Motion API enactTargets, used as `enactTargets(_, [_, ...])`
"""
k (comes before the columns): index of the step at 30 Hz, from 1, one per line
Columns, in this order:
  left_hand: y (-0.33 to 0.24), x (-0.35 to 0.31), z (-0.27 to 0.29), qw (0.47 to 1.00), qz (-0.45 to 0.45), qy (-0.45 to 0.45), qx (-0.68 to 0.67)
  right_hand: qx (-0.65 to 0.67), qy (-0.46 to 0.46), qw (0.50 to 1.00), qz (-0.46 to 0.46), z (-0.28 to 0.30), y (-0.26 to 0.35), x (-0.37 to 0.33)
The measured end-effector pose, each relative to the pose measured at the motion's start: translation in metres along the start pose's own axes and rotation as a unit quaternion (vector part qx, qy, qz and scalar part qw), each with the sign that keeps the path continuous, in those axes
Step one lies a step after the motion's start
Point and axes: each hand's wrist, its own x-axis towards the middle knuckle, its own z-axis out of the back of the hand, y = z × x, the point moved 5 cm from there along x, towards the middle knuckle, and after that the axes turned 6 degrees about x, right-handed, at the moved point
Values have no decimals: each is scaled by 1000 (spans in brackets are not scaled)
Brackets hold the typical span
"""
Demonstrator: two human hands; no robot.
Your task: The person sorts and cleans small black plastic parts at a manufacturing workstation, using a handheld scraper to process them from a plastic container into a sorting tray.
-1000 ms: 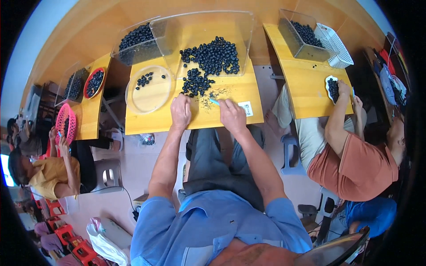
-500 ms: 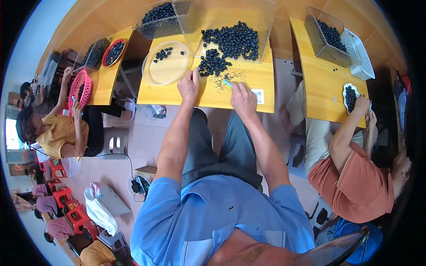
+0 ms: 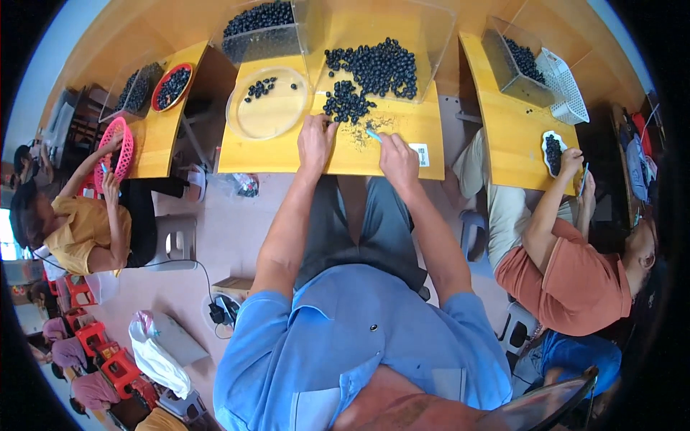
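My left hand (image 3: 316,146) is at the lower left edge of a small heap of black, berry-like round pieces (image 3: 346,103). Its thumb and fingertips close around one of these dark pieces, mostly hidden by the fingers. To the right, my right hand (image 3: 399,158) grips a slim light-blue tool (image 3: 373,135), its tip pointing toward the heap; the tip's kind is too small to tell. Dark crumbs (image 3: 365,132) lie between the hands. A bigger pile of the same pieces (image 3: 381,68) spreads behind the heap, inside a clear open-fronted bin (image 3: 436,43).
A round clear lid-like tray (image 3: 241,123) with several dark pieces sits left on the yellow table (image 3: 287,159). Behind it stands a clear bin (image 3: 262,49) full of them. A white card (image 3: 420,154) lies at right. Co-workers sit at side tables, with a pink basket (image 3: 122,154) and a white dish (image 3: 553,154).
My left hand has moved slightly right and down, to the heap's edge. My right hand stays near its place with the blue tool. The whole view has shifted a little.
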Motion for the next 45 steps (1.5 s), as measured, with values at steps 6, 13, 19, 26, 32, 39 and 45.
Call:
enactTargets(6, [6,-14,-12,966,125,-21,-225,11,9,1000,-11,-2,1,-3])
enactTargets(13, [-5,-23,-19,971,75,-1,-228,113,16,990,-78,4,-14,7])
enactTargets(19, [-9,-19,-15,962,49,-9,-270,74,12,996,-54,3,-3,5])
enactTargets(26, [-14,-21,-19,954,34,33,-295,14,1,1000,19,3,6,5])
enactTargets(32, [-14,-25,-26,948,41,67,-307,-34,-1,996,82,3,13,2])
enactTargets(39, [-21,-26,-25,953,7,83,-293,-26,22,993,112,-1,14,-2])
enactTargets(45, [-19,-25,-28,953,10,90,-290,-33,34,993,109,-3,14,-1])
